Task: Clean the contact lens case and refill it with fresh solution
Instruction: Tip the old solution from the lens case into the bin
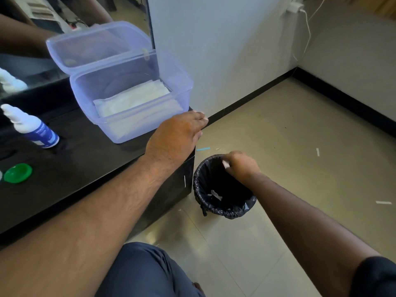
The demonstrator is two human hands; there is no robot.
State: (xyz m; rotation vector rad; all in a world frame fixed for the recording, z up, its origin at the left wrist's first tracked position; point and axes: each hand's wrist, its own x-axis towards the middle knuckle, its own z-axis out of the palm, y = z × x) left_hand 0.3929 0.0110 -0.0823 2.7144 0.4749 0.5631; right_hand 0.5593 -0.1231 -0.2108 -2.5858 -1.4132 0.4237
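Head view, green lens-case cap (pixel 18 173) cut off at left; left hand (pixel 179 133) spread on counter edge (pixel 85 168), right hand (pixel 242 165) blurred, pinching white scrap (pixel 225 164) over bin (pixel 222 187)

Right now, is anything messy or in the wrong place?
Yes. Small white scraps and a blue strip lie on the floor near the bin, not in it. The right hand holds a white bit over the bin. The green cap lies loose on the table.

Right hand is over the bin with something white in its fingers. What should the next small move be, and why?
Probably let go. The right hand pinches a small white scrap directly above the black-lined bin, where another white piece already lies, so opening the fingers should drop it in. The left hand rests on the counter edge.
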